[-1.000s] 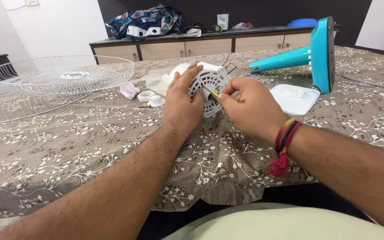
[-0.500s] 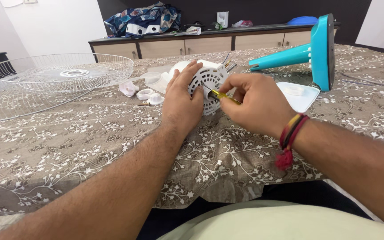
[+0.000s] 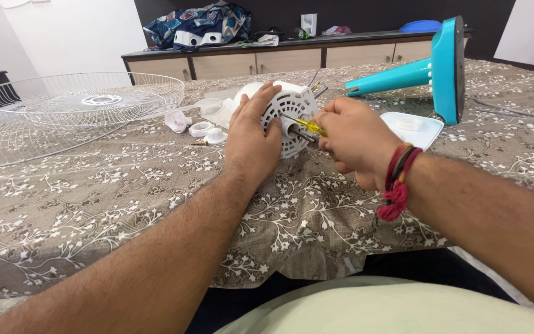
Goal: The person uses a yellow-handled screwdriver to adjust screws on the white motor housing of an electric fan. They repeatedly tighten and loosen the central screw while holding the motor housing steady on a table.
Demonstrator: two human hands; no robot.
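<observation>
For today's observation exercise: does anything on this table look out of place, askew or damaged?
A fan lies in pieces. The turquoise stand is tipped on its side, the wire guard lies flat, and small white parts are scattered. The left hand steadies the white motor housing; the right hand holds a yellow-handled screwdriver to it.

The worktop (image 3: 94, 204) wears a grey-brown cloth patterned with white flowering sprigs. The motor housing (image 3: 292, 111) is white, the screwdriver (image 3: 310, 127) handle yellow. The fan stand (image 3: 440, 68) is teal. The wire grille (image 3: 81, 99) is white. Wrist threads (image 3: 397, 179) are red and black.
</observation>
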